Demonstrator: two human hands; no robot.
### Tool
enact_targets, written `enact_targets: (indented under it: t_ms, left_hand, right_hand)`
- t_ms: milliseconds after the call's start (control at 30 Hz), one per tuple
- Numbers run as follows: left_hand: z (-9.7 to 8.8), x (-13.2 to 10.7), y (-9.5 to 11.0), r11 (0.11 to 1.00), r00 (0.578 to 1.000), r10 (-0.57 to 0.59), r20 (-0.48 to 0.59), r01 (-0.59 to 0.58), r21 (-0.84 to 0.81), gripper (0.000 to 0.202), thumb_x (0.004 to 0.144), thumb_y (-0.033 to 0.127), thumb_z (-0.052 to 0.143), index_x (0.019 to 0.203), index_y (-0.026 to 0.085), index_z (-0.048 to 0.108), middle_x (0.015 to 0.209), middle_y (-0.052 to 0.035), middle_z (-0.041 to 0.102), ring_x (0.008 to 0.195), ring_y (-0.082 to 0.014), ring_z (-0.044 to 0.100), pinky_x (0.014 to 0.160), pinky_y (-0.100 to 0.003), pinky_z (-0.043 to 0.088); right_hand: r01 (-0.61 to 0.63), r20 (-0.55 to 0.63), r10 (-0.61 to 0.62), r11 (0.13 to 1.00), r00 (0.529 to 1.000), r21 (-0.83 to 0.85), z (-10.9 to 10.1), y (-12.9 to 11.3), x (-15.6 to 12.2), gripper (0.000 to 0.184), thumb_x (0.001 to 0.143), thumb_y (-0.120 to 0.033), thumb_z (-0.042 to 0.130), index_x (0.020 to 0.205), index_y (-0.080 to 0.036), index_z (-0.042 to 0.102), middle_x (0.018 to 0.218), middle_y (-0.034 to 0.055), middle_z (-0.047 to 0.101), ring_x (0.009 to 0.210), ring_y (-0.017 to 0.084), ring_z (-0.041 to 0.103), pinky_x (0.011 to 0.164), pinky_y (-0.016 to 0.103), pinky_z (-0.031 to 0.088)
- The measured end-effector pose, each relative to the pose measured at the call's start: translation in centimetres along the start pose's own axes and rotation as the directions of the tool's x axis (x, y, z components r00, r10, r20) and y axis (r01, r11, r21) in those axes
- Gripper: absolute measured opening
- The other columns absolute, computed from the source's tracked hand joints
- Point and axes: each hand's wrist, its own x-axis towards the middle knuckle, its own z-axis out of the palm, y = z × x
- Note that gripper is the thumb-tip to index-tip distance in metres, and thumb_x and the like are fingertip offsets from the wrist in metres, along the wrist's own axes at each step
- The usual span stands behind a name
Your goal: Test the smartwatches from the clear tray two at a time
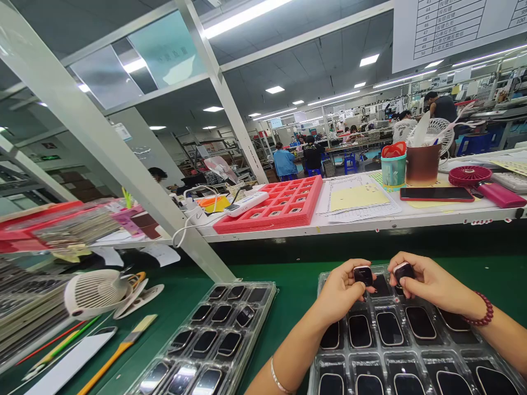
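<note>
My left hand point(346, 286) pinches a smartwatch case point(363, 275) with a dark screen between thumb and fingers. In my right hand point(424, 280) is a second smartwatch case point(403, 271), its dark face tilted. Both hands are raised over the far rows of a clear plastic tray point(345, 356), whose compartments hold several dark-faced watch cases, such as one watch case point(389, 328) below my hands. Parts of the tray's back row are hidden by my hands. Left of it lies another clear tray point(269, 296) with several watch cases.
A brush point(117, 354), a white fan point(96, 293) and pens lie on the green bench at left. On the shelf ahead are a red foam tray point(307, 216), papers, a phone point(436, 195), cups and a pink handheld fan point(470, 175). A slanted post point(181, 230) rises at left.
</note>
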Motion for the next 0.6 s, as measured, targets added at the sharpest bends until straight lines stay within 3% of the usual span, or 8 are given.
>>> enact_targets:
  t_ms: [233, 367, 500, 600]
  left_hand:
    - [0.1, -0.1, 0.1, 1.000, 1.000, -0.005, -0.013, 0.005, -0.029, 0.047, 0.068, 0.006, 0.056, 0.114, 0.014, 0.054, 0.097, -0.0084, 0.067, 0.075, -0.0156, 0.069, 0.056, -0.020, 0.045]
    - [-0.5, 0.3, 0.0, 0.981, 1.000, -0.009, 0.009, 0.011, -0.192, 0.059, 0.063, 0.007, 0.068, 0.118, 0.018, 0.049, 0.093, -0.0049, 0.067, 0.066, -0.0121, 0.067, 0.050, -0.017, 0.043]
    - [-1.3, 0.0, 0.4, 0.901, 0.989, -0.008, 0.151, 0.072, -0.429, 0.062, 0.060, 0.020, 0.081, 0.115, 0.017, 0.053, 0.089, -0.0048, 0.068, 0.050, -0.0080, 0.063, 0.041, -0.013, 0.039]
    - [-1.5, -2.1, 1.3, 0.858, 0.921, 0.026, 0.388, 0.178, -0.482, 0.068, 0.056, 0.036, 0.086, 0.115, 0.017, 0.058, 0.074, -0.0029, 0.068, 0.038, -0.0089, 0.057, 0.036, -0.015, 0.040]
  right_hand:
    - [0.003, 0.038, -0.005, 0.999, 0.999, 0.046, 0.1, 0.1, -0.1, 0.024, 0.080, -0.010, 0.053, 0.101, -0.022, 0.050, 0.091, -0.0016, 0.059, 0.070, 0.013, 0.061, 0.066, 0.029, 0.050]
    - [-0.016, 0.008, 0.016, 0.998, 1.000, 0.060, 0.3, -0.1, 0.0, 0.027, 0.078, -0.010, 0.052, 0.102, -0.022, 0.050, 0.090, -0.0017, 0.059, 0.069, 0.012, 0.059, 0.062, 0.026, 0.050]
    - [-0.035, -0.018, 0.036, 0.999, 0.999, 0.034, 0.3, -0.2, 0.0, 0.030, 0.079, -0.019, 0.056, 0.108, -0.023, 0.050, 0.092, 0.0002, 0.059, 0.067, 0.014, 0.059, 0.059, 0.028, 0.050]
    - [-0.046, -0.064, 0.047, 0.999, 0.997, 0.024, 0.4, 0.8, -0.3, 0.032, 0.084, -0.033, 0.057, 0.114, -0.025, 0.051, 0.096, 0.0051, 0.063, 0.068, 0.018, 0.061, 0.060, 0.032, 0.052]
